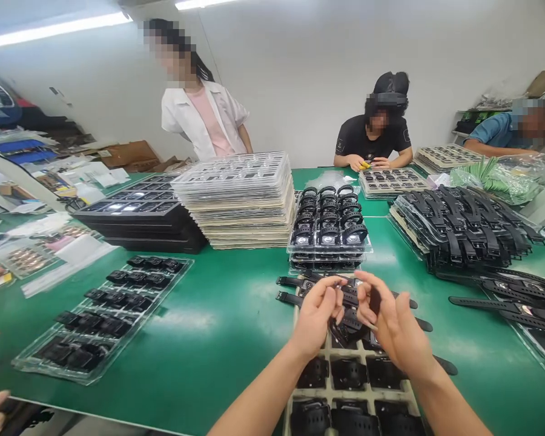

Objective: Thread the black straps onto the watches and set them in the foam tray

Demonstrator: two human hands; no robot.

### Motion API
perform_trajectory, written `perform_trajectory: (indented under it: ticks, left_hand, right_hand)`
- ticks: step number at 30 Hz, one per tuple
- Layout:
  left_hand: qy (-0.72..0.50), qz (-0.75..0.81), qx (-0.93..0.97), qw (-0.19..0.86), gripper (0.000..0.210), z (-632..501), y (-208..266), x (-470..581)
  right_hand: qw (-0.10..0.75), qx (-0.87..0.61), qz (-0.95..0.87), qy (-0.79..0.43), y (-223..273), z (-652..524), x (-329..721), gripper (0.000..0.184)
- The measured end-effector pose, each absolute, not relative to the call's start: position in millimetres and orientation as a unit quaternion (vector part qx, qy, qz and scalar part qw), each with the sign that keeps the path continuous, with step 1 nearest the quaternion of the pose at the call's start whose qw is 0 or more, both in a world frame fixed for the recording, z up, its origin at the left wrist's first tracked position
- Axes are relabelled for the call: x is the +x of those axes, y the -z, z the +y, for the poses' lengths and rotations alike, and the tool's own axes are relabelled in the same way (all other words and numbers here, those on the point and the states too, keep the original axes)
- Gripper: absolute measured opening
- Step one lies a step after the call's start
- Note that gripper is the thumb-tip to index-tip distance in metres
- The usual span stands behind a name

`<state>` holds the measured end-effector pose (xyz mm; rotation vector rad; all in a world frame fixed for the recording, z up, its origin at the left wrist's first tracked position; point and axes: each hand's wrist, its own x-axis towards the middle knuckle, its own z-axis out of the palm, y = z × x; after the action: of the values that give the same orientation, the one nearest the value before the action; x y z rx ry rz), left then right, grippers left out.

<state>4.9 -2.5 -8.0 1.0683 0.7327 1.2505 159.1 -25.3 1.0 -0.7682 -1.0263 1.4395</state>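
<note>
My left hand (317,315) and my right hand (390,321) meet above a beige tray (327,357) of black watch cases at the table's near edge. Both pinch a black watch strap piece (350,298) between their fingertips. Several loose black watches with straps (295,283) lie across the tray's far end, just beyond my fingers. A clear tray of buckled black watches (329,227) stands right behind them.
On the green table (218,339) a clear tray of black parts (104,315) lies left, stacks of black trays (140,218) and clear trays (240,197) behind. A heap of strapped watches (463,230) sits right. Three people are across the table; other hands show at the left edge.
</note>
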Motion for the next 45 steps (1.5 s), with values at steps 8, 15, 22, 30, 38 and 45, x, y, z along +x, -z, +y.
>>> perform_trajectory:
  ticks: [8,15,22,30,38,45]
  left_hand:
    - [-0.541,0.299,0.408,0.672,0.047,-5.5,6.0,9.2]
    - [-0.537,0.318,0.476,0.62,0.046,-10.3,16.4,13.8]
    - [-0.563,0.333,0.477,0.587,0.045,-9.2,20.8,13.0]
    - [-0.556,0.35,0.522,0.545,0.045,-10.9,18.6,10.7]
    - [-0.565,0.367,0.441,0.593,0.049,-6.9,16.3,13.5]
    - [-0.571,0.358,0.372,0.638,0.058,-4.6,13.9,15.6]
  right_hand:
    - [0.587,-0.377,-0.373,-0.612,7.6,-23.5,147.6,0.03]
    - [0.632,-0.351,-0.344,-0.599,7.5,-25.2,140.7,0.023]
    - [0.621,-0.371,-0.32,-0.612,0.0,-23.0,137.8,0.031]
    - [0.606,-0.337,-0.268,-0.669,1.0,-22.4,142.8,0.035]
    - [0.61,-0.378,-0.311,-0.623,-2.9,-22.3,139.9,0.04]
    - [0.565,-0.363,-0.367,-0.644,-3.7,-24.1,141.4,0.038]
